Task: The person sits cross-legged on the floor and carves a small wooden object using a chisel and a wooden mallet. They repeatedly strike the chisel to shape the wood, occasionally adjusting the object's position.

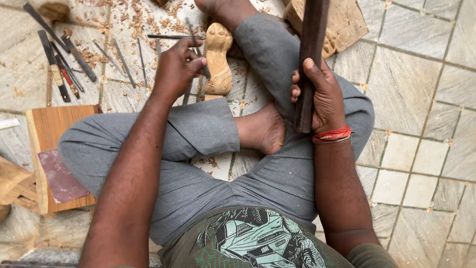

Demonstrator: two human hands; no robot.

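I sit cross-legged on a tiled floor in grey trousers. My right hand (pixel 320 94) grips a long dark wooden mallet (pixel 310 44) held upright, its lower end near my foot. My left hand (pixel 177 67) is closed around a thin metal chisel (pixel 194 37), its tip close to a pale carved wooden piece (pixel 218 59) that lies on the floor between my legs. A red thread band circles my right wrist.
Several chisels and carving tools (pixel 62 64) lie on the floor at top left among wood shavings. A wooden board with a sheet of sandpaper (pixel 57 159) sits at left. Another carved wooden block (pixel 344 22) rests at top right. Pale wood pieces lie at far left.
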